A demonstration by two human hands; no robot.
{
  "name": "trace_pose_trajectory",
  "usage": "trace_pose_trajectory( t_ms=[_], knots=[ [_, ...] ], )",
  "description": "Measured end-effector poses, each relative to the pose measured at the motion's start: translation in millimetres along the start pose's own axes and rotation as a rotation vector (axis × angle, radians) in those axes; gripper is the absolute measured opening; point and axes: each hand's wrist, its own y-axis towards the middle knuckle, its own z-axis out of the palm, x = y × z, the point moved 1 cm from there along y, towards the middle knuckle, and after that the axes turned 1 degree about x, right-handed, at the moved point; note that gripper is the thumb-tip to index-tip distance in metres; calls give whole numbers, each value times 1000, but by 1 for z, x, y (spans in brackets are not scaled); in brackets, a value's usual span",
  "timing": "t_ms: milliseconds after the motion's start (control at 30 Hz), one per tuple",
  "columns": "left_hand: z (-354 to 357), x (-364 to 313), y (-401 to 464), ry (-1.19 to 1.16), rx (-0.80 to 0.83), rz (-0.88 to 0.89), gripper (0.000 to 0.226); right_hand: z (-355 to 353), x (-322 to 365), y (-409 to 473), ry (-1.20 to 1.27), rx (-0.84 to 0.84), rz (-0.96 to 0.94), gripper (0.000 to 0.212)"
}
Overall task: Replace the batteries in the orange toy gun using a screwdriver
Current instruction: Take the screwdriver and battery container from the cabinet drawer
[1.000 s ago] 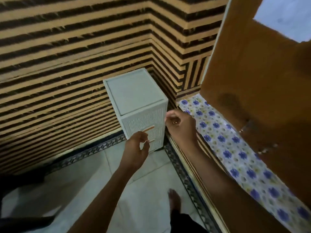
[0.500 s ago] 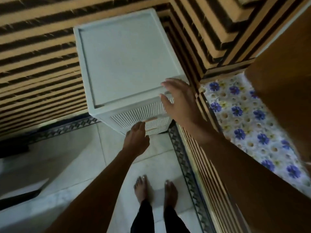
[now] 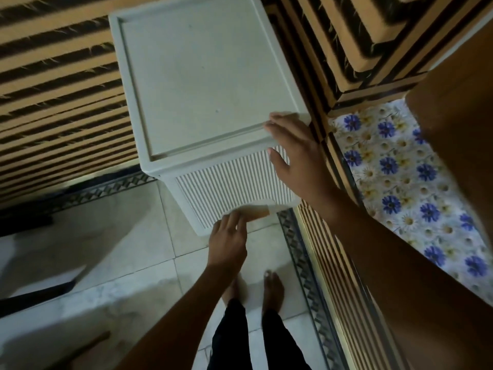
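The left hand (image 3: 228,237) is seen low against the front of a white, box-shaped plastic drawer cabinet (image 3: 202,76), its fingers laid on the near end of a small tan, bar-shaped drawer handle (image 3: 257,211); through the blur it cannot be told whether the handle is gripped or only touched. Above and to the right of it, the right hand (image 3: 296,153) is laid flat with straight fingers over the cabinet's front right corner, the fingertips on the raised rim of the top and the thumb against the ribbed drawer front (image 3: 229,182).

The orange toy gun, the batteries and the screwdriver are not in view; they may be kept inside a drawer, though this cannot be confirmed. The step in hand is judged to be a fetching step, ahead of any work on the gun. For the next move, a straight pull on the handle is called for while the light cabinet is steadied from above.

The cabinet top is smooth, matt and recessed. Beyond the right hand, a glossy blue-flowered covering (image 3: 405,182) is spread. Under the left hand, pale polished floor tiles (image 3: 106,236) are laid.
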Motion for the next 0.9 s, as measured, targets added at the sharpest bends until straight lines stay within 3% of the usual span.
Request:
trace_pose_trajectory(
  t_ms=[200, 367, 533, 900],
  knots=[
    [-37, -18, -44, 33, -209, 187, 20, -8, 11, 3, -8, 54, 57, 40],
    [-72, -10, -53, 42, -403, 360, 16, -18, 15, 12, -10, 155, 101, 38],
    [-112, -1, -25, 9, -535, 290, 14, -26, 18, 21, 8, 231, 142, 39],
    [-134, 19, 56, 47, -622, 126, 5, -18, 11, 19, -9, 124, 114, 35]
  ],
)
